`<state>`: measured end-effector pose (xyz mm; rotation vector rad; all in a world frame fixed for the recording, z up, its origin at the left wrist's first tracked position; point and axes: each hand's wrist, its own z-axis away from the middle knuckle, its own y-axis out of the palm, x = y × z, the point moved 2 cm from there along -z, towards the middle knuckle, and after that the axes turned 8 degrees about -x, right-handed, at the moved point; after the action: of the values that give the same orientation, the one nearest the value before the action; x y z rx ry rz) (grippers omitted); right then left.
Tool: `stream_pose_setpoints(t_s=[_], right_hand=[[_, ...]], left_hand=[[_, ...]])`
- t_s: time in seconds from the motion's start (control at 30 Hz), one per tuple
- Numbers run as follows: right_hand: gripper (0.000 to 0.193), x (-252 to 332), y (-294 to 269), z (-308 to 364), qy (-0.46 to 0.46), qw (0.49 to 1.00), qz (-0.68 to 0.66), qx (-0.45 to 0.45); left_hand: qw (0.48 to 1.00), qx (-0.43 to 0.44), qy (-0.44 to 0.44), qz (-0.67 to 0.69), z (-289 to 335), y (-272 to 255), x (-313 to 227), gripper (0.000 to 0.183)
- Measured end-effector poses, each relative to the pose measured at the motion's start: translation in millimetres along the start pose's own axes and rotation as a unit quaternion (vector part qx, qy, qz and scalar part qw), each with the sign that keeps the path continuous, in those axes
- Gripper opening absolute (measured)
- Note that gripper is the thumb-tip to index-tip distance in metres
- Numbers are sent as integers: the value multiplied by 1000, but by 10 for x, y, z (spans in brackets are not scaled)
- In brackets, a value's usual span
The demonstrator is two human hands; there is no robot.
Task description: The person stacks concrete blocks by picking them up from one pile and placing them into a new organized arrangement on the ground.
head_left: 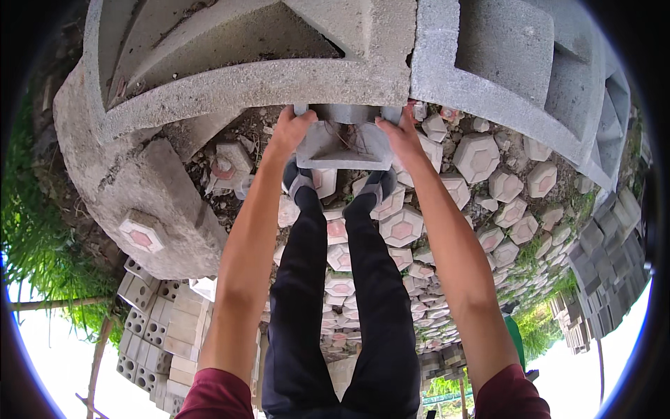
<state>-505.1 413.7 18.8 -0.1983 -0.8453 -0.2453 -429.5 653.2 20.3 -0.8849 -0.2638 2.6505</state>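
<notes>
A small grey concrete block (347, 163) with a hollow, sloped inside hangs or rests between my hands, just below the edge of a large concrete piece (279, 82). My left hand (292, 128) is closed round its upper left edge. On the opposite edge my right hand (403, 133) grips it the same way. Some dry brown strands lie in the hollow. The block's far end is hidden under the large piece, so I cannot tell whether it touches it. My feet stand just behind the block on paving stones (402, 227).
A second pale concrete piece (481, 87) adjoins at the right. To the left lies a big rough slab (167, 185) with one hexagonal paver (142, 232) on it. Stacked hollow bricks (143, 328) stand lower left, and grey blocks (607, 258) are piled at right. Loose hexagonal pavers cover the ground unevenly.
</notes>
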Motion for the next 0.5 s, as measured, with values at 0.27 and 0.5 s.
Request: stream_pose_setpoints(t_s=[0.27, 0.5], right_hand=[[54, -35, -16, -52, -48, 996, 64, 41], [75, 734, -92, 336, -125, 947, 286, -76]], left_hand=[[994, 44, 80, -55, -40, -100, -24, 44], [984, -10, 177, 30, 604, -225, -377, 42]])
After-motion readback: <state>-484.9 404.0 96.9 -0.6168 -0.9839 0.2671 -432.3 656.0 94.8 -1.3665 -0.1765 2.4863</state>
